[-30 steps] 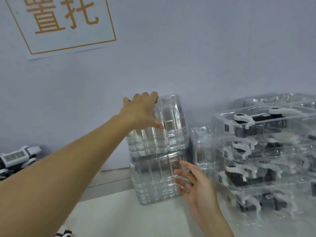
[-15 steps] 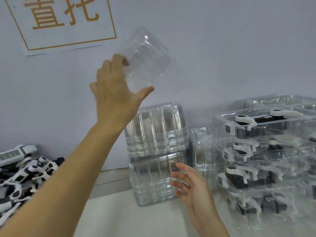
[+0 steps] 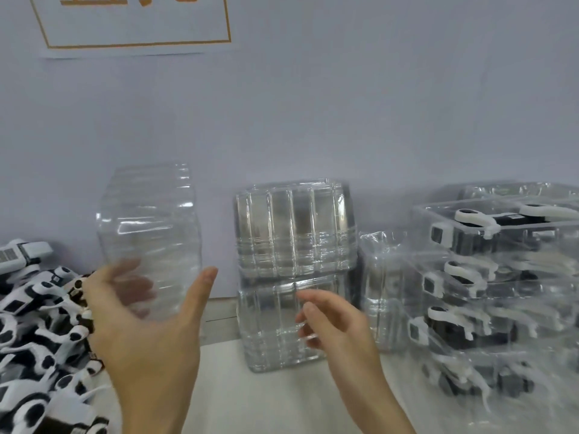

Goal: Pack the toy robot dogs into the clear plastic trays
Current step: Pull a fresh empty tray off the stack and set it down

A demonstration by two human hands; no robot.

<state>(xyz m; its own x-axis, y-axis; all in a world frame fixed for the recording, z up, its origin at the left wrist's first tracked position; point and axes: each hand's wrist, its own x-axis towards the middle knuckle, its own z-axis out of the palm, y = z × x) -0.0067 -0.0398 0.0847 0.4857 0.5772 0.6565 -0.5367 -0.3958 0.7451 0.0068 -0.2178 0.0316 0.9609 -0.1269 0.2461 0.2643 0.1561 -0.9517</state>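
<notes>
I see my left hand [image 3: 141,333] gripping a single clear ribbed plastic tray [image 3: 149,233] by its lower edge, thumb on the near face and fingers behind it, held upright in the air left of the two-high stack of empty clear trays [image 3: 294,270] standing against the grey wall [image 3: 344,104]. My right hand [image 3: 338,330] hangs with loosely curled fingers in front of the stack's lower block, gripping nothing. Black-and-white toy robot dogs [image 3: 37,324] lie heaped at the left edge, packed clear trays of dogs [image 3: 501,277] fill the right, and bare white tabletop [image 3: 250,399] lies between.
</notes>
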